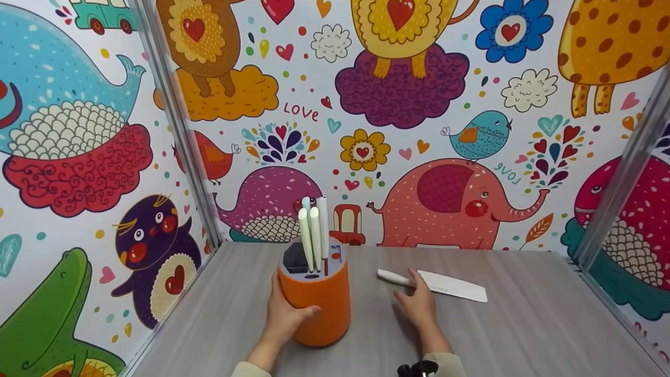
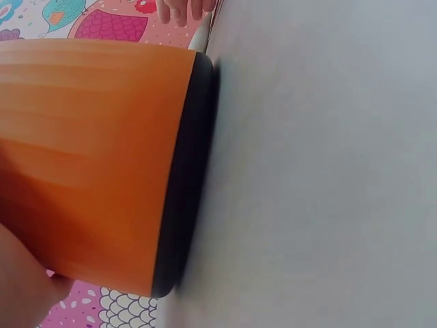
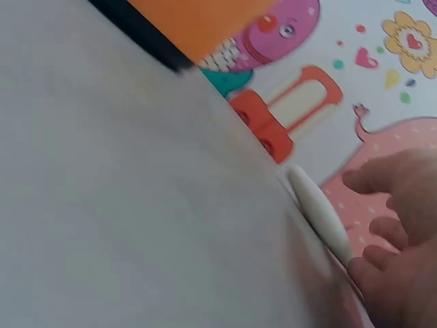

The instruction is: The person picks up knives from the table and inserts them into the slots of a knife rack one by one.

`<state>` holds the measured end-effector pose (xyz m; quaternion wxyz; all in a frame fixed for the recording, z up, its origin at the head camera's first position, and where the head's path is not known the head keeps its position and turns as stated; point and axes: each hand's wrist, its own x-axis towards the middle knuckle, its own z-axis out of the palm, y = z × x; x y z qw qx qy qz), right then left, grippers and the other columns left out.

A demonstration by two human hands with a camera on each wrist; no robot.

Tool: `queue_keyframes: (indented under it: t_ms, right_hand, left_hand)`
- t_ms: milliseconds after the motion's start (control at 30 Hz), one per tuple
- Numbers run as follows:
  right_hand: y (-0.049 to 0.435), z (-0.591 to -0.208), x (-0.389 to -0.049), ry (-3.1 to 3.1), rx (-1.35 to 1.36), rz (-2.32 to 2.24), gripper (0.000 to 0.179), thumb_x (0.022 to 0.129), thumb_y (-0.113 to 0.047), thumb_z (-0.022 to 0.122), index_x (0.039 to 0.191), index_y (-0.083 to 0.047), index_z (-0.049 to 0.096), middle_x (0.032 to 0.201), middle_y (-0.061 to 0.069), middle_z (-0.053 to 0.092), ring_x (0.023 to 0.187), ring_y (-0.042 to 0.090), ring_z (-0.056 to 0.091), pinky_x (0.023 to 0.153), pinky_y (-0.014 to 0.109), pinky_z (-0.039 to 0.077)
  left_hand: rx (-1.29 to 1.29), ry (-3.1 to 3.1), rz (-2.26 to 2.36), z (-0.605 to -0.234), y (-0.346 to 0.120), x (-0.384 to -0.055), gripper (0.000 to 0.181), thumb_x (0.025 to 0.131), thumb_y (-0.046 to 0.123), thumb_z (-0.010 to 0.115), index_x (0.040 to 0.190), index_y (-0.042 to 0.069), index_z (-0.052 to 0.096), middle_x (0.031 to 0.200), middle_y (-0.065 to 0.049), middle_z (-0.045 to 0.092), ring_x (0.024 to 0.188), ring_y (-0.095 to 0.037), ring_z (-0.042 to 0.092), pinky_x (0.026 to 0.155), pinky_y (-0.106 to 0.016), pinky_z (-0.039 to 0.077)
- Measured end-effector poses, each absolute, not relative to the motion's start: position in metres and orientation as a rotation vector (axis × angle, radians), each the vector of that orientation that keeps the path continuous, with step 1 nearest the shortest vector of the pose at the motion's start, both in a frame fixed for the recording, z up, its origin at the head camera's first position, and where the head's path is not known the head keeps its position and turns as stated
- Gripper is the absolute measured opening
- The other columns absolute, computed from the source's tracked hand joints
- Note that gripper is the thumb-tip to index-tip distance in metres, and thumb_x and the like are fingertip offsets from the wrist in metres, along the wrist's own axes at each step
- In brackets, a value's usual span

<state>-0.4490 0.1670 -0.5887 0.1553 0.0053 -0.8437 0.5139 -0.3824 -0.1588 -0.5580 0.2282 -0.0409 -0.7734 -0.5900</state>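
Observation:
An orange knife block (image 1: 322,309) stands upright on the table, and several knives with pale handles (image 1: 315,235) rise from its grey top. My left hand (image 1: 282,319) holds it from the left, fingers and thumb around its side. In the left wrist view the block's black base (image 2: 188,178) meets the tabletop. To the right lies a white cleaver, its blade (image 1: 458,288) pointing right and its rounded handle (image 1: 393,277) pointing left. My right hand (image 1: 421,306) is over the cleaver's handle end, fingers spread; in the right wrist view the handle (image 3: 317,208) shows below loosely bent fingers.
The grey wood-grain table (image 1: 502,340) runs back to a wall (image 1: 314,146) printed with cartoon animals. Side panels with metal corner posts (image 1: 183,131) bound the left and right. A black wrist device (image 1: 417,369) sits at the right sleeve.

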Motion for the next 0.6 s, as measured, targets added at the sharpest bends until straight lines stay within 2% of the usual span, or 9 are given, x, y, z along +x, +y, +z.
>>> queue_keyframes:
  t_ms: [100, 233, 400, 500, 600]
  right_hand:
    - [0.1735, -0.5899, -0.4514, -2.535, 0.113, 1.399, 0.081, 0.089, -0.009, 0.08, 0.159, 0.004, 0.04, 0.167, 0.035, 0.032, 0.159, 0.053, 0.024, 0.129, 0.066, 0.026]
    - [0.174, -0.5926, -0.4515, -2.66, 0.238, 1.215, 0.087, 0.086, -0.013, 0.085, 0.158, 0.007, 0.04, 0.165, 0.038, 0.032, 0.158, 0.058, 0.02, 0.127, 0.069, 0.025]
    - [0.1708, -0.5935, -0.4507, -2.7, 0.28, 1.04, 0.076, 0.084, -0.01, 0.086, 0.15, 0.007, 0.052, 0.156, 0.033, 0.05, 0.15, 0.054, 0.04, 0.123, 0.066, 0.036]
    - [0.1699, -0.5926, -0.4511, -2.648, 0.24, 0.988, 0.059, 0.083, -0.003, 0.084, 0.138, 0.006, 0.063, 0.14, 0.028, 0.063, 0.136, 0.05, 0.055, 0.114, 0.063, 0.046]
    - [0.1695, -0.5933, -0.4512, -2.57, 0.154, 0.992, 0.044, 0.083, 0.003, 0.08, 0.125, 0.005, 0.072, 0.124, 0.023, 0.073, 0.122, 0.046, 0.063, 0.107, 0.06, 0.051]
  left_hand:
    - [-0.098, -2.144, -1.628, -0.558, -0.158, -0.382, 0.131, 0.066, 0.036, 0.103, 0.166, 0.017, 0.021, 0.158, -0.01, 0.053, 0.134, -0.027, 0.059, 0.121, -0.057, 0.045]
    - [-0.094, -2.167, -1.629, -0.5575, -0.1572, -0.3821, 0.13, 0.069, 0.039, 0.102, 0.167, 0.019, 0.019, 0.161, -0.01, 0.05, 0.136, -0.027, 0.057, 0.123, -0.057, 0.043]
    - [-0.097, -2.152, -1.625, -0.558, -0.1579, -0.3824, 0.13, 0.067, 0.035, 0.103, 0.167, 0.018, 0.02, 0.16, -0.01, 0.051, 0.135, -0.027, 0.057, 0.122, -0.057, 0.043]
    - [-0.096, -2.148, -1.627, -0.5585, -0.159, -0.3825, 0.13, 0.068, 0.035, 0.102, 0.167, 0.019, 0.02, 0.16, -0.009, 0.05, 0.136, -0.026, 0.057, 0.122, -0.057, 0.043]
    - [-0.09, -2.153, -1.637, -0.5584, -0.1599, -0.3829, 0.129, 0.069, 0.039, 0.101, 0.167, 0.021, 0.02, 0.161, -0.009, 0.049, 0.136, -0.026, 0.057, 0.122, -0.057, 0.044]
